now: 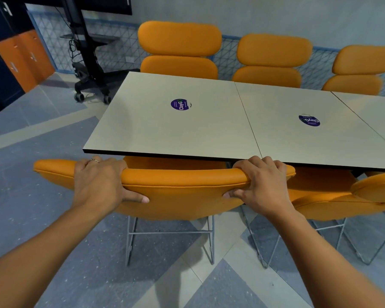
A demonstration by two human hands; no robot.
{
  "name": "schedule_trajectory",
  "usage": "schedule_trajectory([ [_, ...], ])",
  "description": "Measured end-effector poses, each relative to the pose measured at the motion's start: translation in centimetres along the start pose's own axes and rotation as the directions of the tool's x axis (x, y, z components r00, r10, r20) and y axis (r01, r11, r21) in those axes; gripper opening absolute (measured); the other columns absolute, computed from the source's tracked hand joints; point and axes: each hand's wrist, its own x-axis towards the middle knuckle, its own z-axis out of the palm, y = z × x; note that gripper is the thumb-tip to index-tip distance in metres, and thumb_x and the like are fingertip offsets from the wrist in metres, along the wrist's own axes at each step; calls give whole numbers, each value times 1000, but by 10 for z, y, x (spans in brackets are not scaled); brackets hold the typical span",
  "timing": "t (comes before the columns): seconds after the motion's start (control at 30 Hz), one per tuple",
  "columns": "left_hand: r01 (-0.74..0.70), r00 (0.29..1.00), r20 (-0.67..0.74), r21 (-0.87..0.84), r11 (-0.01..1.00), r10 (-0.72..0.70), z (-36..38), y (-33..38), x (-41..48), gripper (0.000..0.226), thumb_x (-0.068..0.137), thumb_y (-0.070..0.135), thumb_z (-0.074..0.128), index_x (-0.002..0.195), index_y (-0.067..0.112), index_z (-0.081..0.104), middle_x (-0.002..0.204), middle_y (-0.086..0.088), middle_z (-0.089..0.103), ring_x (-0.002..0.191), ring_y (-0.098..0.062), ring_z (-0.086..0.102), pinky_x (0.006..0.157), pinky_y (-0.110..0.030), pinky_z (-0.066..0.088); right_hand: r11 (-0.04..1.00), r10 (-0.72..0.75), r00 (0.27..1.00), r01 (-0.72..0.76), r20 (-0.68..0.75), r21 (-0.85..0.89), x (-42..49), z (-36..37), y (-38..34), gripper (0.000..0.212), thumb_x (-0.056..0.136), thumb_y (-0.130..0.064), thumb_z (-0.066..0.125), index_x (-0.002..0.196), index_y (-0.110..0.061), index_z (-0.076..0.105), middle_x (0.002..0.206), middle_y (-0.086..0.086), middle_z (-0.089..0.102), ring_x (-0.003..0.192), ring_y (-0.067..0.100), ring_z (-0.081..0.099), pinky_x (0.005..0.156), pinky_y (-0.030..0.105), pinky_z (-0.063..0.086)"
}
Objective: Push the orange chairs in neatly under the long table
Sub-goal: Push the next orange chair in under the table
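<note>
orange chair at long table — left hand, right hand clamp its backrest.

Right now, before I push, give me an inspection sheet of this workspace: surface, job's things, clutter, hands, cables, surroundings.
Surface: long table, pale panels butted end to end, two round purple stickers on top.
Job's things: near orange chair, seat partly under the table edge; second chair beside it on the right; three far chairs at the opposite edge.
Clutter: nothing seen.
Hands: left hand and right hand both grip the near chair's backrest top, fingers over it, thumbs on the near side.
Cables: dark cables hang on the wheeled screen stand.
Surroundings: orange lockers at left, patterned floor.
</note>
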Motion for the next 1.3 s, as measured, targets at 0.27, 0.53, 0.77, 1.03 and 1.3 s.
schedule_trajectory([
  [0.27, -55, 997, -60, 11, 998, 55, 4, -13, 6, 73, 35, 95, 43, 74, 33, 48, 70, 9, 47, 82, -25, 54, 80, -42, 32, 998, 57, 998, -57, 14, -28, 3, 1, -14, 75, 59, -78, 74, 118, -33, 64, 107, -6, 63, 102, 22, 52, 97, 44, 31],
  [0.53, -78, 995, -67, -7, 997, 77, 7, -26, 5, 74, 34, 95, 46, 77, 35, 43, 72, 7, 48, 86, -29, 56, 83, -44, 33, 996, 73, 997, -74, -11, -57, -6, 2, -29, 73, 60, -76, 76, 117, -30, 65, 106, -3, 64, 101, 24, 54, 96, 46, 34],
  [0.77, -42, 994, -100, -40, 998, 38, 15, -25, -4, 93, 39, 97, 46, 97, 27, 61, 94, -4, 65, 96, -35, 56, 91, -51, 33, 998, 56, 998, -57, -13, -37, -13, 1, -27, 72, 62, -74, 75, 119, -31, 64, 107, -4, 63, 103, 25, 54, 97, 45, 31],
  [1.03, 19, 995, -91, -101, 995, -28, 13, -12, -18, 92, 50, 83, 55, 122, 26, 56, 122, -8, 60, 123, -35, 45, 108, -51, 17, 999, 42, 999, -42, 5, -28, -14, -2, -25, 78, 62, -76, 74, 125, -31, 62, 113, -3, 64, 107, 26, 54, 101, 46, 31],
  [1.3, 31, 998, -50, -162, 986, -40, 11, -11, -28, 94, 59, 76, 59, 136, 25, 46, 141, -6, 48, 136, -31, 35, 115, -54, 10, 1000, 22, 1000, -21, 14, -11, -15, -3, -23, 78, 64, -77, 70, 126, -33, 60, 116, -4, 63, 109, 25, 53, 101, 46, 30],
])
